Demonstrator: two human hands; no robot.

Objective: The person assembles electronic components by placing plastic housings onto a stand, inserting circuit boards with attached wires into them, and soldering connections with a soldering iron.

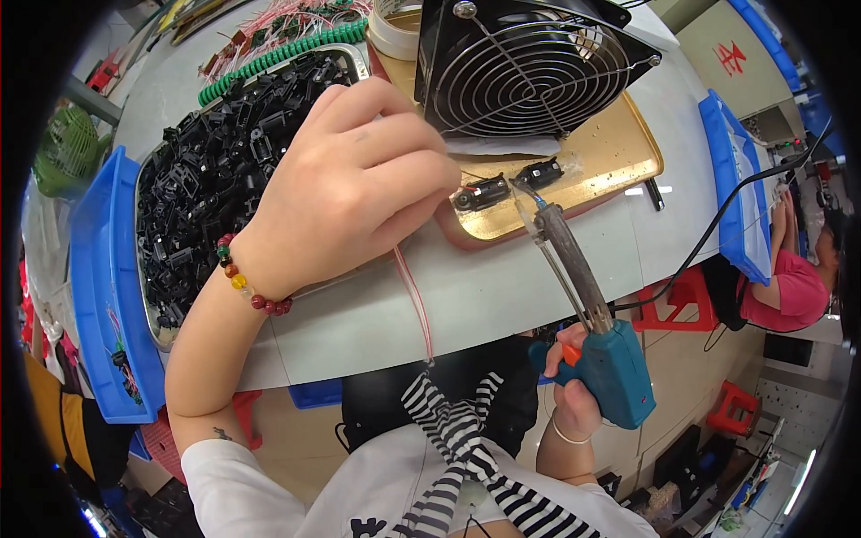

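I'm gripping the teal pistol-shaped soldering gun (pixel 603 359) in my right hand (pixel 570 381), fingers wrapped tight. My left hand (pixel 354 184) is pinching thin red-white wires (pixel 414 305) beside two small black plastic parts (pixel 508 183) on the brass-coloured tray (pixel 619 152).

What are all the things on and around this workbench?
soldering gun: one, teal grip with a long metal tip, in the right hand, tip at the board
small black parts: two, on the gold board
gold board: one, at bench centre
fan: one, black with a wire guard, behind the board
wires: red and white, running from the left hand over the bench edge
tray of black parts: one heap, at left
coiled cord: one, green, at the far left
blue bins: at left and right
red stools: two, on the floor
another person: pink top, at far right
left hand: beaded bracelet, pinching the wires
right hand: gripping the gun
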